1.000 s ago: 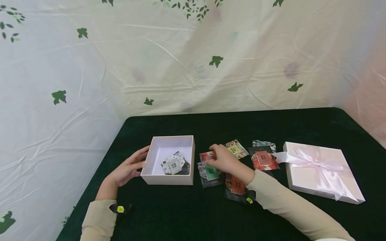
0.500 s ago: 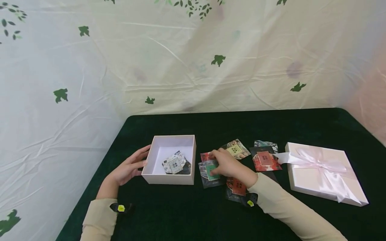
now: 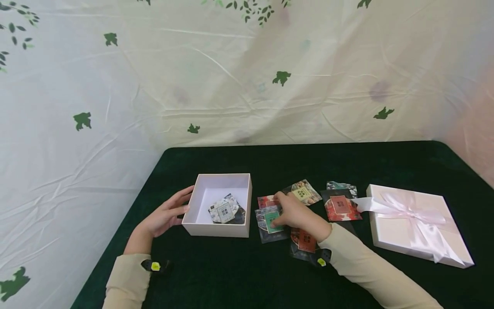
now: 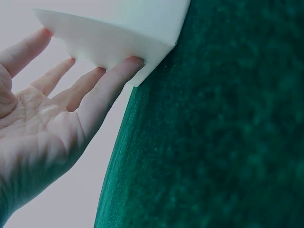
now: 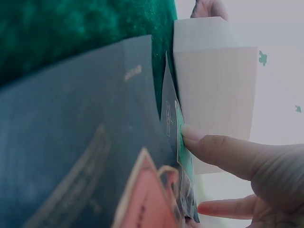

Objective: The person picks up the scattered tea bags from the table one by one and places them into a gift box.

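Observation:
My left hand (image 3: 164, 216) rests its nearly straight fingers against the left side of an open white box (image 3: 216, 231). In the left wrist view the fingertips (image 4: 130, 64) touch the box wall. Patterned packets (image 3: 225, 212) with a pale label lie inside it. Right of the box, my right hand (image 3: 297, 211) pinches a dark packet with a green label (image 3: 265, 231), thumb on the label and fingers at the far edge. The right wrist view shows the thumb (image 5: 218, 149) on that green label. A red packet (image 3: 264, 201) lies partly under the fingers.
A yellow-labelled packet (image 3: 306, 192) and an orange-labelled packet (image 3: 302, 245) lie around the right hand. A red-labelled packet (image 3: 341, 208) overlaps a bluish one (image 3: 343, 187) farther right. A pink box lid (image 3: 424, 231) with a ribbon bow lies at the right of the green table (image 3: 216, 274).
My right hand has come nearer, its thumb shifting from the upper part of the green-labelled packet down onto its label. My left hand stays at the box.

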Tool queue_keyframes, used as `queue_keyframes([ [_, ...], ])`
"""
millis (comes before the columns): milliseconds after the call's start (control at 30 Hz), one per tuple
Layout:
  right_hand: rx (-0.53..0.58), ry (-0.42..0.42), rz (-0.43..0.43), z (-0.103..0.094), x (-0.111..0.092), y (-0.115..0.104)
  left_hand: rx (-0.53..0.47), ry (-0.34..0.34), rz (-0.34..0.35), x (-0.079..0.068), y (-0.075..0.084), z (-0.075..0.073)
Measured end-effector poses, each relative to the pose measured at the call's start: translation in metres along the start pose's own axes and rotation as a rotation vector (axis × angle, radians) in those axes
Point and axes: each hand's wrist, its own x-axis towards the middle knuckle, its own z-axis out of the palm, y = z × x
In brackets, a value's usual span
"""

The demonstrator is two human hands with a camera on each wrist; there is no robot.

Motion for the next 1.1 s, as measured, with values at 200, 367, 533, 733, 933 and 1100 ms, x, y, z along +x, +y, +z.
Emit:
queue_keyframes([
  [200,0.03,-0.008,0.007,0.0004,0.0014,0.0003,0.008,-0.001,-0.004,0.0001,-0.0003,-0.0002],
  [367,0.087,0.008,0.006,0.0015,0.0028,0.0005,0.025,-0.002,0.004,-0.0003,-0.0013,-0.0012],
  [533,0.122,0.012,0.006,0.0015,0.0039,0.0029,0.013,0.001,-0.002,0.0001,-0.0006,-0.0006],
  [733,0.147,-0.005,0.0,0.0018,0.0037,0.0033,-0.002,-0.007,-0.009,0.0,-0.0013,-0.0002],
  [933,0.172,-0.01,-0.018,0.0006,0.0038,0.0024,0.007,-0.021,0.009,0.0005,-0.0008,-0.0003],
  [1100,0.242,-0.02,-0.04,-0.0033,0.0032,0.0037,0.006,-0.027,0.017,0.0005,-0.0003,-0.0012],
])
